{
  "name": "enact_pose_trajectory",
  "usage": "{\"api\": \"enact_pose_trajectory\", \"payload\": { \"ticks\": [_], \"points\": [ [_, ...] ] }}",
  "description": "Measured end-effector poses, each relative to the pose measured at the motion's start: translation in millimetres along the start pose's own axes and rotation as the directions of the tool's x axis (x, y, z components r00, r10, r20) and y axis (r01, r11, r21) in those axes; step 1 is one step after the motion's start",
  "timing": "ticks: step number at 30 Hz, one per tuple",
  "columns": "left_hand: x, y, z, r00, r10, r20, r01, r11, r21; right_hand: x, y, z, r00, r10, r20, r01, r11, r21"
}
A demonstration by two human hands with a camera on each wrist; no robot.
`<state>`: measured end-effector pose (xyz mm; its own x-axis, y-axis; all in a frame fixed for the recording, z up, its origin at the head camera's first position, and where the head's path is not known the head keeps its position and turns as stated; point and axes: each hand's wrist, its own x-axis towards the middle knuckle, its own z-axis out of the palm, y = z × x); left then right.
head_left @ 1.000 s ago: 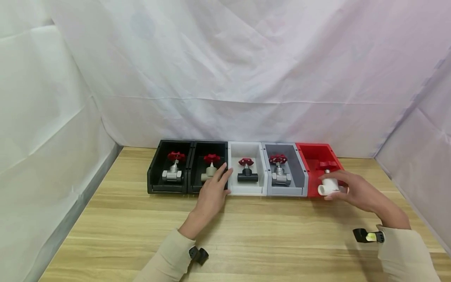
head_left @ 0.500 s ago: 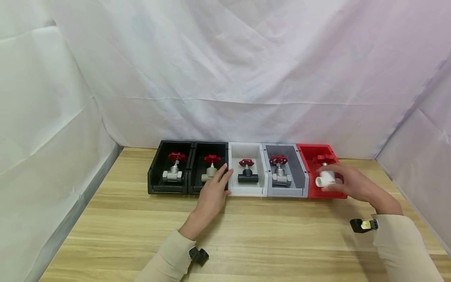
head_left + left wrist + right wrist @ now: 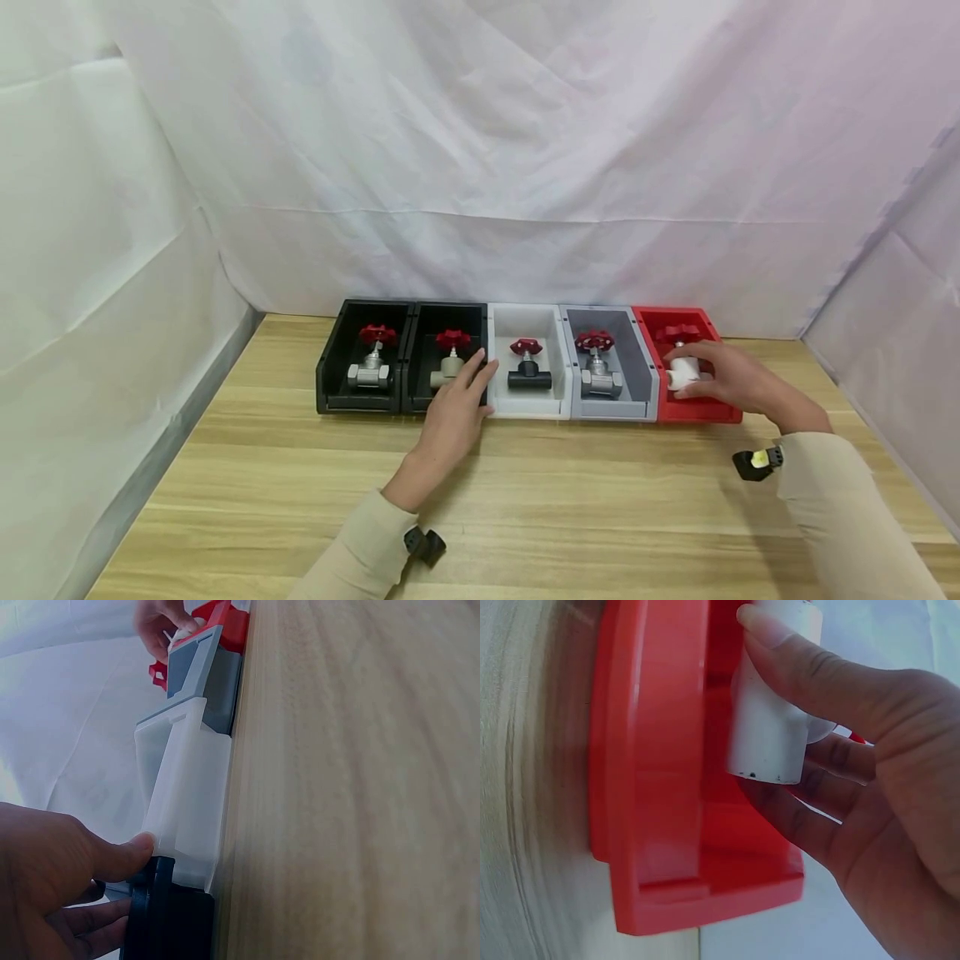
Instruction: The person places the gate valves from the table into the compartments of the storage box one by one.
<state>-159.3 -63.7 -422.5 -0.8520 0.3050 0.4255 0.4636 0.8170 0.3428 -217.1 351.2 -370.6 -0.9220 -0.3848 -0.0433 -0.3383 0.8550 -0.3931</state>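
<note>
My right hand (image 3: 731,379) grips a white plastic valve (image 3: 684,373) with a red handwheel (image 3: 677,334), inside the red bin (image 3: 701,410). In the right wrist view, the thumb lies over the valve's white pipe body (image 3: 769,735) and the fingers curl beneath it. My left hand (image 3: 450,421) rests with extended, spread fingers at the seam between the second black bin (image 3: 420,407) and the white bin (image 3: 528,408). The left wrist view has its thumb on the rim there. A beige valve (image 3: 451,367) in that black bin is partly hidden by the fingers.
A metal valve (image 3: 369,372) lies in the leftmost black bin (image 3: 324,387), a black valve (image 3: 529,377) in the white bin. The grey bin (image 3: 630,408) holds another metal valve (image 3: 600,379). The bins stand in a row on a wooden table (image 3: 525,500) before a white cloth (image 3: 480,150).
My right hand has moved the white valve left and back, from the red bin's front edge to deeper over its inside. My left hand has stayed in place.
</note>
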Motion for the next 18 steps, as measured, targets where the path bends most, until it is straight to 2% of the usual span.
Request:
{"api": "enact_pose_trajectory", "payload": {
  "ticks": [11, 18],
  "points": [
    [-0.6, -0.5, 0.9, 1.000, 0.004, -0.014, -0.005, 1.000, -0.002, 16, 7, 14, 0.998, 0.035, 0.052, -0.038, 0.998, 0.056],
    [-0.1, -0.8, 1.9, 1.000, 0.006, -0.007, -0.006, 1.000, 0.006, 21, 11, 22, 0.997, 0.046, 0.064, -0.046, 0.999, 0.009]
  ]
}}
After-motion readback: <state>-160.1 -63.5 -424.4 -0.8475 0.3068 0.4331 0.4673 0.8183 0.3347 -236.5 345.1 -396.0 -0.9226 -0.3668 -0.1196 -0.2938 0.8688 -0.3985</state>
